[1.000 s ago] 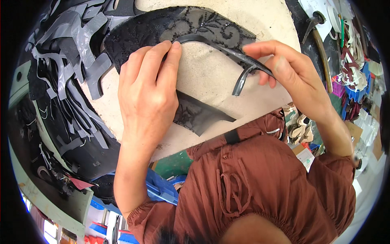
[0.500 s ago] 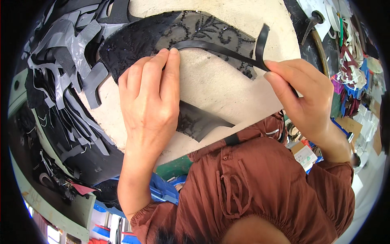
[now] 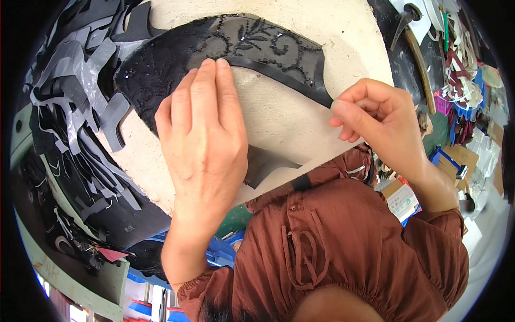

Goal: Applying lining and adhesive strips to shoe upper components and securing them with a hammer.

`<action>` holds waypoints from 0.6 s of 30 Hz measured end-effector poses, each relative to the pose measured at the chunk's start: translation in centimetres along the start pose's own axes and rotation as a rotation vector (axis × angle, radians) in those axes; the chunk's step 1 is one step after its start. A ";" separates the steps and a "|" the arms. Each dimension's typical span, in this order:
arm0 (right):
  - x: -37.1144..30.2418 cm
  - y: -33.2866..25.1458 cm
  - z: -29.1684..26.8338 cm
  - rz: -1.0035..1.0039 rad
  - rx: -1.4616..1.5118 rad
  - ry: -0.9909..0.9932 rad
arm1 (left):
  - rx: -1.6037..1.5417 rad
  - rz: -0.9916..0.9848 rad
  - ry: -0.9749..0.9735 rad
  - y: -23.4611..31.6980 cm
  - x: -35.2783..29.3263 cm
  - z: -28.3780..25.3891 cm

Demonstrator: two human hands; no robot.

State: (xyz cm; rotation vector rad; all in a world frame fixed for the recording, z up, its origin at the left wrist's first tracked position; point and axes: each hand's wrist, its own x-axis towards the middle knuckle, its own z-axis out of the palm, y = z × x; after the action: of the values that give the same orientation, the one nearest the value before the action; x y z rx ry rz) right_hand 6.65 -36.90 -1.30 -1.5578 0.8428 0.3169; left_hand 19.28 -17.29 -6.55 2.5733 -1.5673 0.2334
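A black sheer shoe upper piece (image 3: 252, 40) with beaded embroidery lies curved across the pale work board. Along its inner edge runs a narrow shiny black strip (image 3: 289, 80), which bends up at the right corner along the side edge. My left hand (image 3: 206, 139) rests flat, its fingers stretched out and their tips on the piece near the strip's left end. Part of the piece is hidden beneath that hand, and a sheer dark section (image 3: 268, 163) shows to the right of it. Between thumb and forefinger, my right hand (image 3: 381, 118) pinches the strip at the corner.
Grey and black cut pieces (image 3: 80, 70) lie heaped left of the pale board (image 3: 348, 32). A hammer (image 3: 421, 64) with a wooden handle lies at the upper right. Beyond it are cluttered materials and a cardboard box (image 3: 464, 158). The board's near edge borders my body.
The strip's free end, which stuck up loose, now lies along the side edge of the upper. My right hand has shifted slightly left and down; the piece has moved a little left.
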 end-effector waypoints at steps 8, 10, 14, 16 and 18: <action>0.9 0.8 -0.6 0.006 0.021 -0.040 | 0.039 -0.101 -0.091 1.7 0.3 -0.6; 1.2 1.0 -0.6 -0.012 0.023 -0.065 | 0.048 -0.114 -0.150 2.1 0.4 -1.2; 1.4 1.3 -0.8 -0.014 0.013 -0.068 | 0.082 -0.134 -0.196 3.0 0.9 -1.3; 1.4 1.2 -0.9 0.005 -0.002 -0.067 | 0.074 -0.156 -0.222 3.5 1.1 -1.5; 1.5 0.9 -0.8 0.015 -0.023 -0.079 | 0.082 -0.172 -0.239 3.7 0.9 -1.7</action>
State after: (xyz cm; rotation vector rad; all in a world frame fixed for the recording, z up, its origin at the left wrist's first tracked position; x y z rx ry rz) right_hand 6.85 -38.12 -2.76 -1.5504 0.7922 0.3976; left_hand 16.28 -19.42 -4.66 2.8714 -1.4186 -0.0293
